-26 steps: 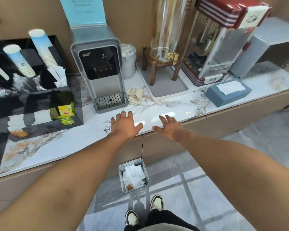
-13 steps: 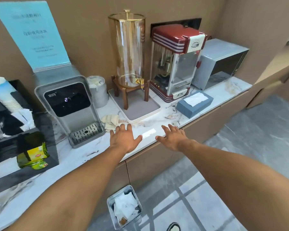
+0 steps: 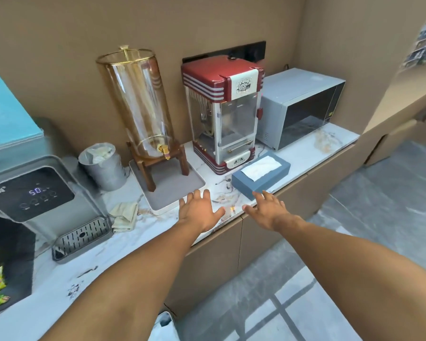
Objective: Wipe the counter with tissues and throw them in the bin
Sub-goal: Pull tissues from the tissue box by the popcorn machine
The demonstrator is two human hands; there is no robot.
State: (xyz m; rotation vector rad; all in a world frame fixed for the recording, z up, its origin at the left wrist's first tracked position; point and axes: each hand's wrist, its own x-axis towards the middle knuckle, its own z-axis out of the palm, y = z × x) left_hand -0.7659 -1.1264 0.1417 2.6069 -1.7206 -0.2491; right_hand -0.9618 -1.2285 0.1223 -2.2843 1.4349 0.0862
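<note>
The tissue box (image 3: 261, 174) sits near the counter's (image 3: 133, 244) front edge, just ahead of the right hand (image 3: 268, 212), its long axis running diagonally toward the microwave (image 3: 303, 107). Both hands are spread and empty; the left hand (image 3: 199, 210) hovers farther off, beside the dispenser tray (image 3: 169, 185). Open marble lies between them.

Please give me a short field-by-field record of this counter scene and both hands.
surface: white marble counter, brownish stains near the front edge
tissue source: blue rectangular tissue box, white tissue showing on top
left hand: open, empty, above the counter
right hand: open, empty, fingertips near the tissue box
bin: small grey floor bin, only partly in view
cloth: folded pale cloth beside the grey water dispenser
</note>
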